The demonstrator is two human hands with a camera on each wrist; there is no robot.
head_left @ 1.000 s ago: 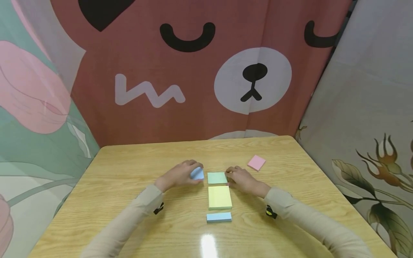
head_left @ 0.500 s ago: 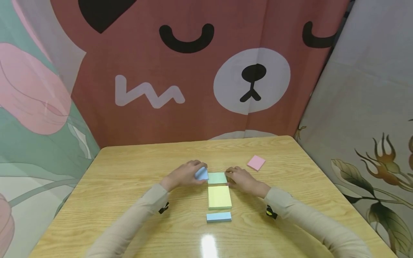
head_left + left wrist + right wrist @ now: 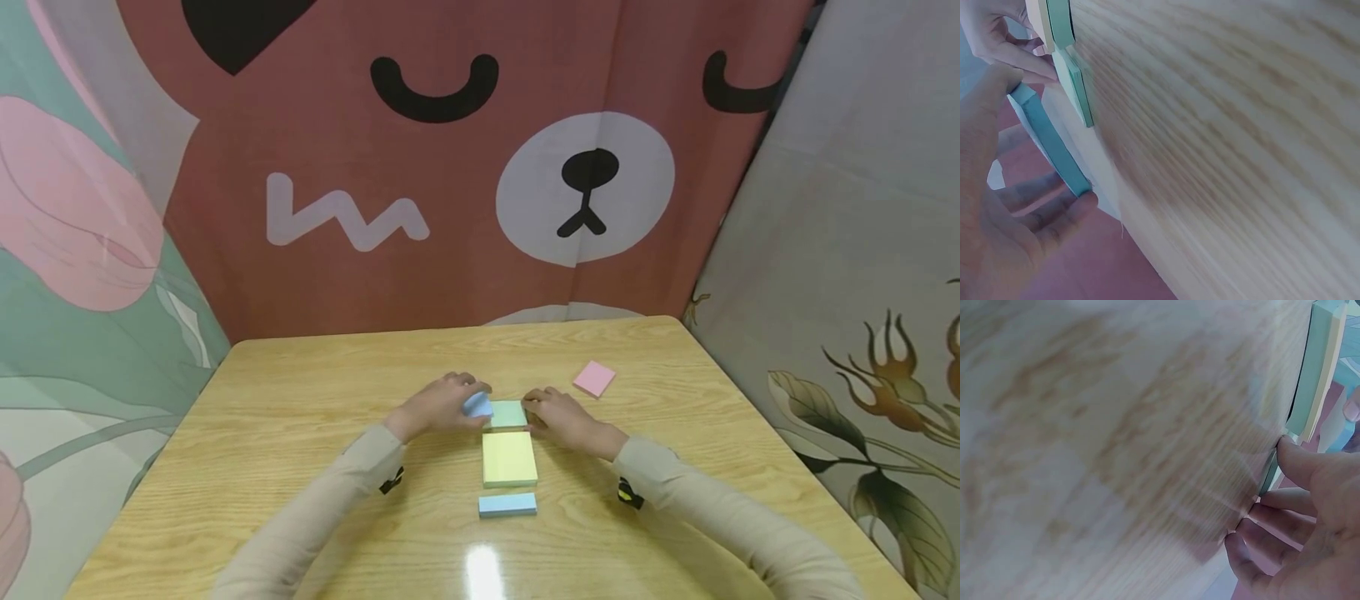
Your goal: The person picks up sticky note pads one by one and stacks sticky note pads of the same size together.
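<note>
My left hand grips a blue sticky note pad between thumb and fingers. In the left wrist view this blue pad is held tilted, above the table. In the head view it overlaps the left part of a small green sticky note pad. At that green pad's right edge is my right hand. The right wrist view shows the green pad on the table between the right thumb and a finger. A larger yellow sticky note pad, with green beneath it, lies just nearer to me.
A narrow light-blue pad lies nearest me, in line with the yellow and green pads. Farther back on the right is a pink sticky note pad. Printed curtains stand behind and beside the wooden table.
The left hand has moved right with the blue pad, from beside the green pad to over its left part. The right hand stays at the green pad's right edge.
</note>
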